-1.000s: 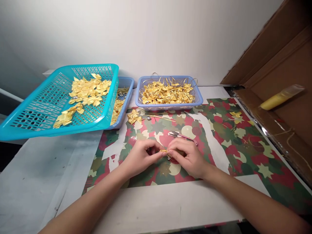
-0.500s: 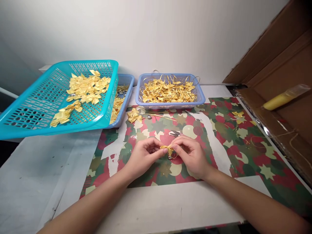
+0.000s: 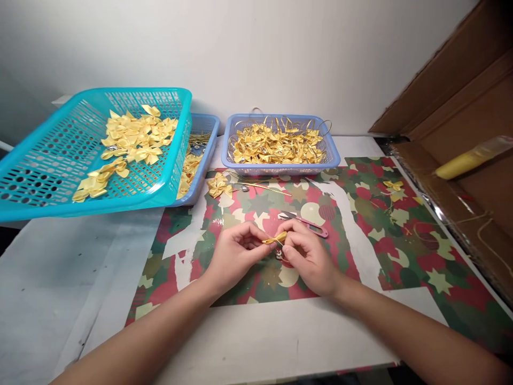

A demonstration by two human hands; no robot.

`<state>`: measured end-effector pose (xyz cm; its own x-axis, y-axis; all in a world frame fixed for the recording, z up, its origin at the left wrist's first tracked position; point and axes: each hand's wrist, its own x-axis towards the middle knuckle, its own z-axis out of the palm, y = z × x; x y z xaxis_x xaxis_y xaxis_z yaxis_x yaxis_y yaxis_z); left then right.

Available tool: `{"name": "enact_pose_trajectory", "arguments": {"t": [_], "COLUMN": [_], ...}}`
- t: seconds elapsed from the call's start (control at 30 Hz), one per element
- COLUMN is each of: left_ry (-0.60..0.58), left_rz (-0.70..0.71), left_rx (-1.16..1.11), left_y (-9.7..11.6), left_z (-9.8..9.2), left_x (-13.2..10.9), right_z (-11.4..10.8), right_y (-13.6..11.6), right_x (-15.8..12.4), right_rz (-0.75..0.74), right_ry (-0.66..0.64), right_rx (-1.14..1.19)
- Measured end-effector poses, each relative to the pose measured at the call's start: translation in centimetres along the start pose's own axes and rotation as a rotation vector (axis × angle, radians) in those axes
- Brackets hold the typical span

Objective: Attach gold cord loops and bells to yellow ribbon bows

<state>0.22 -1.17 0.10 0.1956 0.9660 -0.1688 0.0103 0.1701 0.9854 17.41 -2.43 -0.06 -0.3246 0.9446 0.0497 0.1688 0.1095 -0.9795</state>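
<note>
Between my hands, above the patterned sheet, is a small yellow ribbon bow (image 3: 276,238). My left hand (image 3: 240,251) pinches its left side between thumb and fingers. On the other side, my right hand (image 3: 310,256) has its fingers closed at the bow's right end, by a thin pale strand. A small silver bell (image 3: 279,254) hangs just under the bow. Pink-handled thread snips (image 3: 320,230) lie behind my right hand, partly hidden by it. Farther back, a loose yellow bow (image 3: 219,185) rests beside another silver bell (image 3: 245,188) and gold cords (image 3: 268,189).
A turquoise basket (image 3: 160,199) of yellow bows sits tilted over a blue basket (image 3: 202,174) at left. Another blue basket (image 3: 280,170), full of bows with gold loops, stands against the wall. On the right are a small bow (image 3: 393,185) and a cardboard box (image 3: 460,107).
My right fingers have shifted and curled lower at the bow, which now shows a flatter side. More of the snips has come into sight. The view has shifted slightly.
</note>
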Motion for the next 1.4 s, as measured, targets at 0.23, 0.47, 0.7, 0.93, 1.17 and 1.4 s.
{"name": "enact_pose_trajectory", "arguments": {"t": [0.23,0.47,0.7,0.93,1.17,1.4], "left_ry": [0.038,0.043,0.041,0.073,0.135,0.165], "left_rz": [0.017,0.045,0.072,0.165,0.321,0.468], "left_rx": [0.042,0.048,0.04,0.125,0.294,0.445], "left_y": [-0.1,0.1,0.1,-0.2,-0.5,-0.9], "left_z": [0.0,0.1,0.1,0.2,0.2,0.2], "left_x": [0.1,0.1,0.0,-0.1,-0.5,-0.7], "right_z": [0.0,0.1,0.2,0.5,1.1,1.4], "right_y": [0.0,-0.3,-0.3,-0.3,-0.2,0.2], "right_x": [0.1,0.1,0.2,0.2,0.0,-0.2], "right_rz": [0.02,0.008,-0.007,-0.015,-0.068,-0.122], "right_ry": [0.004,0.016,0.028,0.062,0.114,0.116], "right_rx": [0.002,-0.014,-0.043,-0.067,-0.123,-0.156]}}
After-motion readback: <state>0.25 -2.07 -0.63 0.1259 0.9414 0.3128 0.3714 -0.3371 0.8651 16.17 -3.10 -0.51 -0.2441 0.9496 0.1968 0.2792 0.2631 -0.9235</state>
